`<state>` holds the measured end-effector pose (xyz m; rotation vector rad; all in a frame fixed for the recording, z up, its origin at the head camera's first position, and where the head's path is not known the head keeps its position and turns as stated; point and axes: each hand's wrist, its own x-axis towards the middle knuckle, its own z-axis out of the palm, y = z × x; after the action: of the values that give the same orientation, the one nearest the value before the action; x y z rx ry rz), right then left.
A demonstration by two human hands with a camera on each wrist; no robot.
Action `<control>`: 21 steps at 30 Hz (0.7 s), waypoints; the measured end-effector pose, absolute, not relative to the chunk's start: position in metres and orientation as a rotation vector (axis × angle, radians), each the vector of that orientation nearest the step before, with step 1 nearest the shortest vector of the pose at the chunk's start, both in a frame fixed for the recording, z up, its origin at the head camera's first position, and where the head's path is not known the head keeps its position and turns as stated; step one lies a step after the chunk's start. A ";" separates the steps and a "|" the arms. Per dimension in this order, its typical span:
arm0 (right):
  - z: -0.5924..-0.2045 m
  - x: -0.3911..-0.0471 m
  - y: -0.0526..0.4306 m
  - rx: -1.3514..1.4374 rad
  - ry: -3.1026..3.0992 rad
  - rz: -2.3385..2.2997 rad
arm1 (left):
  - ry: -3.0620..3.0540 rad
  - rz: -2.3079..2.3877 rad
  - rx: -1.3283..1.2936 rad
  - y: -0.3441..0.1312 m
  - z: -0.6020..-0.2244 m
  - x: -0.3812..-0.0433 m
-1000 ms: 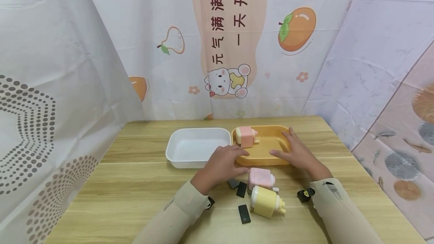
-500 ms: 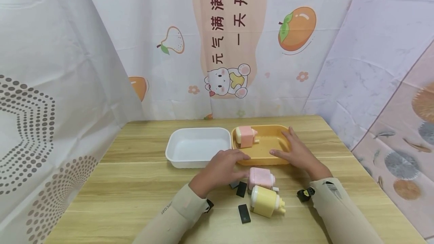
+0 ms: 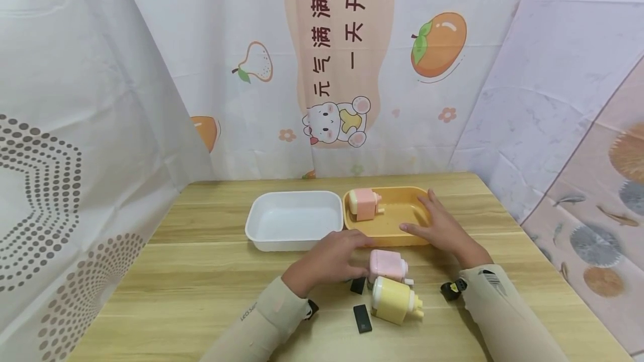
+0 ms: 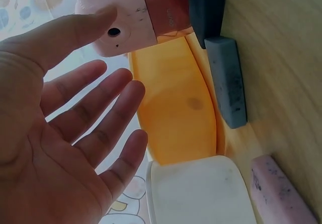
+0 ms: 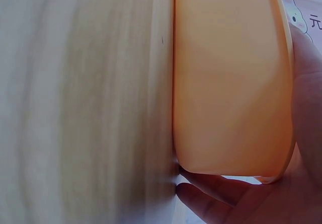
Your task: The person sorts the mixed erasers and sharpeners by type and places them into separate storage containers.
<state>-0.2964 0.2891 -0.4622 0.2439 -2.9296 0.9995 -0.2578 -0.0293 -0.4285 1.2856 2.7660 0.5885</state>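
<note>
My left hand (image 3: 329,258) hovers palm inward beside a pink crank pencil sharpener (image 3: 386,265), fingers spread and holding nothing. In the left wrist view, the thumb overlaps the sharpener's pink face (image 4: 132,25) with its round hole; contact cannot be told. A yellow crank sharpener (image 3: 391,300) stands just in front of the pink one. My right hand (image 3: 443,230) grips the right end of an orange tray (image 3: 389,241), thumb over the rim and fingers round the outside. Inside that tray, at its left end, lies a peach-and-cream sharpener (image 3: 366,204).
Left of the orange tray, touching or nearly so, stands a white tray (image 3: 297,243). Black blocks (image 3: 362,318) lie near the sharpeners. A grey block (image 4: 227,83) and a pink block (image 4: 280,191) show in the left wrist view. Patterned cloth (image 3: 241,155) hangs behind the table.
My left hand has shifted slightly toward me, its fingers drawing back from the orange tray's rim. It now covers most of the grey block. My right hand stays on the tray.
</note>
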 end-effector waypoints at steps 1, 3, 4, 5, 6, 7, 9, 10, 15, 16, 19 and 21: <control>-0.462 -0.297 0.289 0.244 -2.931 0.999 | 2.758 0.597 1.297 -0.029 -0.429 -0.258; -0.461 -0.297 0.288 0.245 -2.934 1.000 | 2.740 0.623 1.331 -0.030 -0.431 -0.257; -0.461 -0.297 0.288 0.246 -2.935 1.001 | 2.733 0.629 1.351 -0.030 -0.431 -0.257; -0.461 -0.296 0.288 0.246 -2.936 1.006 | 2.725 0.641 1.371 -0.030 -0.432 -0.257; -0.460 -0.296 0.288 0.246 -2.938 1.008 | 2.718 0.650 1.390 -0.030 -0.432 -0.257; -0.460 -0.296 0.288 0.246 -2.939 1.011 | 2.709 0.660 1.407 -0.030 -0.433 -0.257; -0.461 -0.296 0.289 0.245 -2.940 1.011 | 2.697 0.664 1.428 -0.029 -0.433 -0.257; -0.461 -0.296 0.289 0.244 -2.938 1.011 | 2.694 0.660 1.433 -0.029 -0.433 -0.257; -0.462 -0.297 0.289 0.243 -2.935 1.011 | 2.698 0.632 1.447 -0.027 -0.436 -0.257; -0.462 -0.297 0.289 0.243 -2.935 1.013 | 2.702 0.624 1.448 -0.027 -0.437 -0.257; -0.463 -0.297 0.289 0.241 -2.938 1.012 | 2.703 0.620 1.447 -0.026 -0.437 -0.256; -0.463 -0.297 0.289 0.241 -2.938 1.013 | 2.700 0.619 1.438 -0.026 -0.437 -0.255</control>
<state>-0.2974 0.2891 -0.4627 0.2409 -2.9377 1.0126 -0.2554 -0.0258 -0.4375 1.4381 2.7001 0.6193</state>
